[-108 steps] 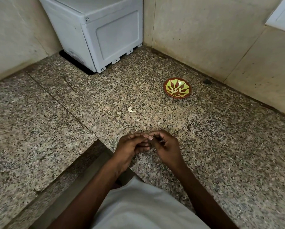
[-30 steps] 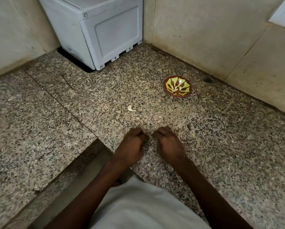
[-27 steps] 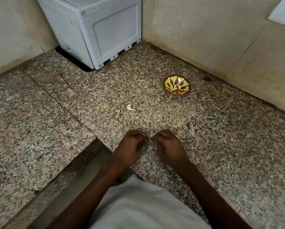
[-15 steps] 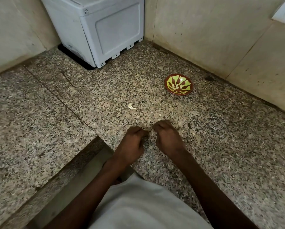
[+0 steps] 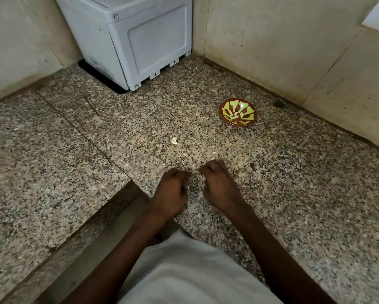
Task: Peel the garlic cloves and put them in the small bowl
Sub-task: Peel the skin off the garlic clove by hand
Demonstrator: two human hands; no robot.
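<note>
My left hand and my right hand rest knuckles-up on the granite counter, both curled into fists a small gap apart. A thin pale sliver, seemingly garlic, shows at the left hand's fingertips; the rest is hidden. Nothing shows in the right fist. One pale garlic clove lies loose on the counter just beyond my hands. The small red bowl with a green pattern sits further back on the right, with a pale piece inside it.
A white plastic appliance stands in the back corner. Tiled walls close off the back and right. A seam in the counter runs diagonally on the left, and the counter edge drops away below my left forearm.
My hands turned from a fingertip pinch held above the counter to fists low on it, and they have drawn slightly apart. The loose clove and the bowl have stayed put.
</note>
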